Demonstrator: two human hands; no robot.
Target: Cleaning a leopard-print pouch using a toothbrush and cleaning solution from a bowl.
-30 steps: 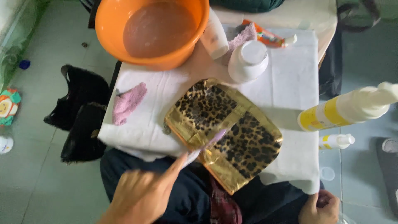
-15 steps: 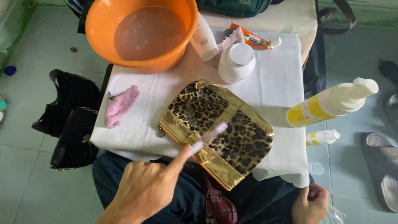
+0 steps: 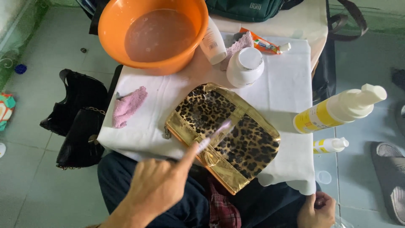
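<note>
left hand (image 3: pixel 158 185) gripped a toothbrush (image 3: pixel 213 137), bristles angled onto the leopard-print pouch (image 3: pixel 221 133) to scrub it; right hand (image 3: pixel 317 210) fisted near the pouch's lower-right, orange basin (image 3: pixel 154 31) beyond

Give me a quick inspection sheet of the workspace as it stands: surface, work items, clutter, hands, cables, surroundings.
Surface: white cloth-covered table, wrinkled.
Work items: leopard-print pouch with gold trim lying flat; pale purple toothbrush on it.
Clutter: orange basin of murky water, white jar, pink rag, yellow pump bottle.
Hands: left hand holds the toothbrush; right hand closed by the cloth's corner.
Cables: nothing seen.
Surroundings: black bags on tiled floor, grey slipper.
</note>
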